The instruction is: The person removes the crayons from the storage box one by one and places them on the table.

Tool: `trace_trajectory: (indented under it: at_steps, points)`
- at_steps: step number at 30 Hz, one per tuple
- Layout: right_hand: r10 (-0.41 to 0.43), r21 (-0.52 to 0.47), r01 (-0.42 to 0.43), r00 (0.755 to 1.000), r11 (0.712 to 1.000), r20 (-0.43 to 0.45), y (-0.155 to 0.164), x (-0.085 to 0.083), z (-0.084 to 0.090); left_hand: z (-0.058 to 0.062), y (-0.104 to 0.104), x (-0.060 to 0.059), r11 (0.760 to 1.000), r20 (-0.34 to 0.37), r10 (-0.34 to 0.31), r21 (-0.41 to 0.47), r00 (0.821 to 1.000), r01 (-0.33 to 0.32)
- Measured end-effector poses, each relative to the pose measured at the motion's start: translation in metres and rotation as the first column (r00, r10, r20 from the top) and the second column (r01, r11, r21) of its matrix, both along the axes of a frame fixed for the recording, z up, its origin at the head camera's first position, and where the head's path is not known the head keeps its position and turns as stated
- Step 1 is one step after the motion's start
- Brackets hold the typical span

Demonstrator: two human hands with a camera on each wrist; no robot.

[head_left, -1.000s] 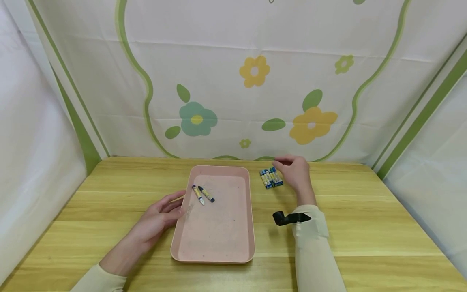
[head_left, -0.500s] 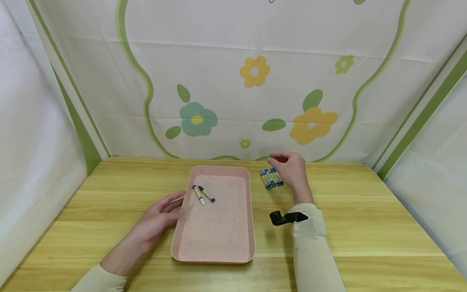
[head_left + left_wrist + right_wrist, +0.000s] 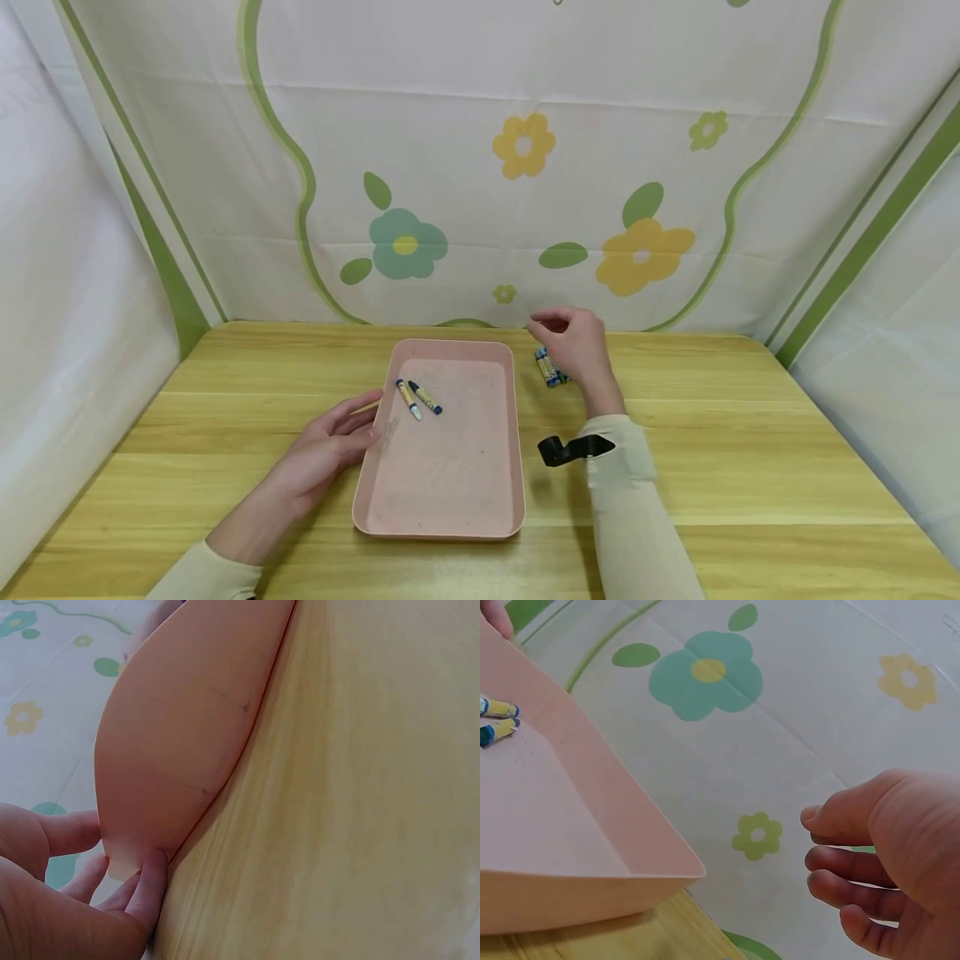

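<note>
your right hand [image 3: 573,346] hovers with loosely curled, empty fingers over the crayon bundle [image 3: 547,368] just right of the pink tray [image 3: 442,508]; your left hand [image 3: 330,446] rests relaxed fingers on the tray's left rim

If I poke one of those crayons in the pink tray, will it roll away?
Probably a little. The two crayons look round and lie flat on the tray's smooth floor, so a sideways poke would likely roll one. The pink tray has a raised rim, which should stop it. They look small and light, and a thin crayon may snap if pressed hard.
</note>
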State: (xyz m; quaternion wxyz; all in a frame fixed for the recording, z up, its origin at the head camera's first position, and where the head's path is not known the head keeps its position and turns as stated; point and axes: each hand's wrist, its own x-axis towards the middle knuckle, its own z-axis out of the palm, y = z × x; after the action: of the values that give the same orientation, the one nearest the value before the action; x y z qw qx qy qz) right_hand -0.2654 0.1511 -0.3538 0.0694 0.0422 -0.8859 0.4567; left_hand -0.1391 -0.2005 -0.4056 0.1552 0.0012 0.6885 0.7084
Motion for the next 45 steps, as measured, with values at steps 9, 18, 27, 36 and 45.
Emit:
trace_trajectory:
  at_steps: [9,18,27,36,45]
  points:
    - [0.036,0.029,-0.036,0.999,0.999,-0.028,-0.024,0.004,0.002,0.001,0.0,0.0,1.0,0.001,0.0,-0.003,1.0,0.0]
    - [0.086,0.101,-0.077,0.993,0.992,-0.085,-0.05,0.008,0.004,0.0,0.0,0.0,1.0,0.009,0.004,-0.004,1.0,-0.004]
    - [0.097,0.166,-0.079,0.99,0.983,-0.102,-0.074,0.014,0.003,0.0,0.0,-0.002,1.0,0.004,0.0,-0.003,1.0,0.0]
    - [0.133,0.206,-0.103,0.982,0.973,-0.137,-0.095,0.023,0.003,0.0,0.0,-0.001,1.0,0.029,0.007,-0.017,1.0,-0.006]
    - [0.165,0.204,-0.131,0.973,0.97,-0.161,-0.111,0.03,0.002,0.001,-0.001,-0.001,1.0,0.019,-0.007,-0.014,1.0,0.007]
